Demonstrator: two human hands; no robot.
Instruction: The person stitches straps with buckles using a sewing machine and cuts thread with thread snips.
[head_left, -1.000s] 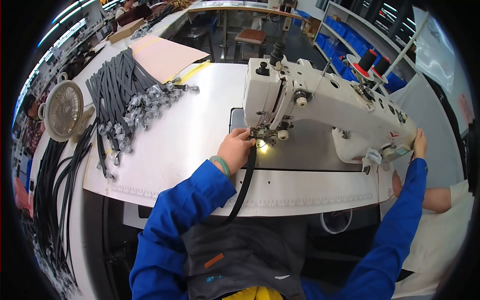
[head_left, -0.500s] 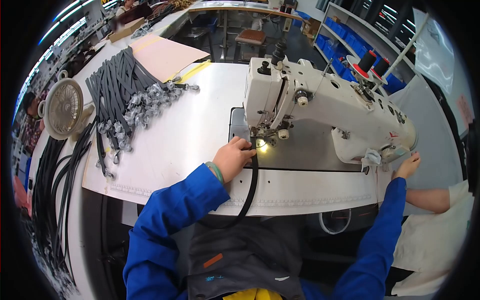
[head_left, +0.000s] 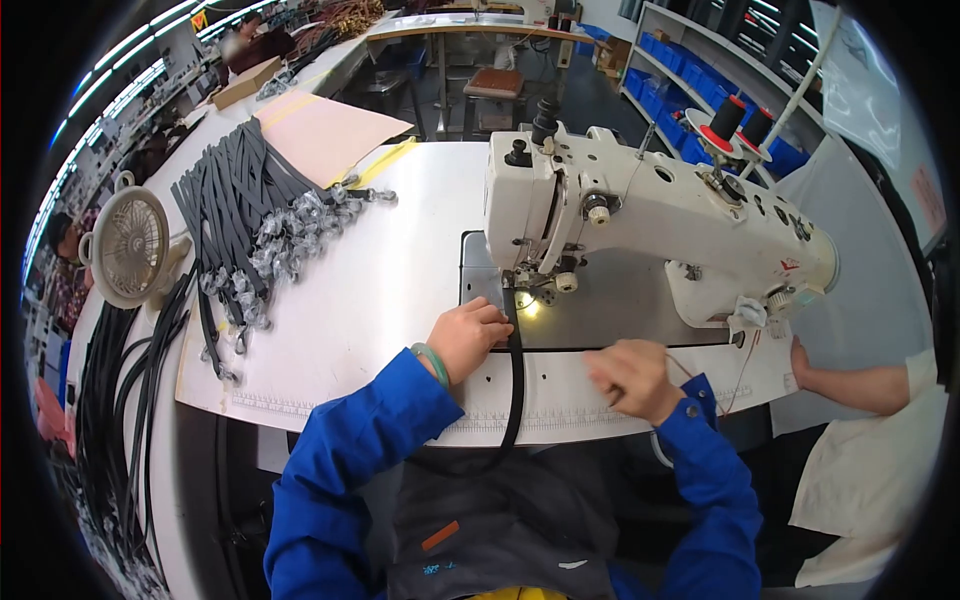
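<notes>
My left hand (head_left: 468,338) is closed on a black strap (head_left: 516,385) just in front of the sewing machine's needle area. From there the strap runs under the presser foot (head_left: 520,280) at its far end and hangs over the table's front edge towards my apron. The white sewing machine (head_left: 640,195) has its small lamp lit beside the needle. My right hand (head_left: 636,380), smeared by motion, is above the front of the table, to the right of the strap and apart from it. Its fingers look bent, but whether they hold anything does not show.
Grey straps with plastic-wrapped metal clips (head_left: 290,235) lie in a pile at the left, beside pink sheets (head_left: 335,135). A small fan (head_left: 130,245) and long black straps (head_left: 110,400) are further left. At the right, another person's forearm (head_left: 855,388) reaches to the table edge. Thread spools (head_left: 728,120) stand behind the machine.
My right hand has moved left from the machine's right end to the front of the table. My left hand stays on the strap near the needle. The view has shifted slightly.
</notes>
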